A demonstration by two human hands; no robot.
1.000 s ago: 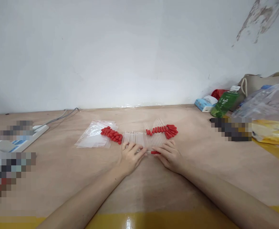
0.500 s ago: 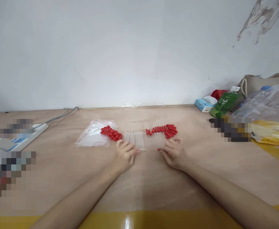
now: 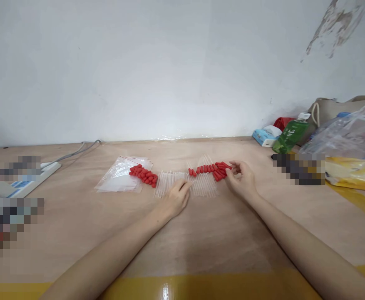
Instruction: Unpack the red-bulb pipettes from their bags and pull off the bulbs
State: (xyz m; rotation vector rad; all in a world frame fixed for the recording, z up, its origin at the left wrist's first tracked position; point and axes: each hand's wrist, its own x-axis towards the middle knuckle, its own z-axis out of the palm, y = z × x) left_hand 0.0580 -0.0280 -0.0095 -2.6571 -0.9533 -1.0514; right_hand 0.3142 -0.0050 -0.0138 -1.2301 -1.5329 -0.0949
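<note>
My left hand (image 3: 176, 199) is pinched over the middle of a row of thin clear tubes (image 3: 166, 183), and the end of one clear tube pokes out past its fingertips. My right hand (image 3: 242, 178) has its thumb and forefinger around a red rubber bulb at the right end of a cluster of red rubber bulbs (image 3: 220, 173). Left of it, a line of bulbs (image 3: 205, 168) lies across clear tubes whose thin ends point to the wall. A second heap of red bulbs (image 3: 143, 175) lies left of the tubes.
Clear plastic bags (image 3: 115, 175) lie under the left heap. A power strip (image 3: 38, 179) with a grey cable sits at the left. Along the right stand a tissue pack (image 3: 266, 136), a green bottle (image 3: 291, 135), a plastic bag (image 3: 351, 133) and a yellow packet (image 3: 353, 173).
My right hand has moved up and right from the near ends of the tubes to the bulb cluster. My left hand has shifted right and slightly away, over the tubes.
</note>
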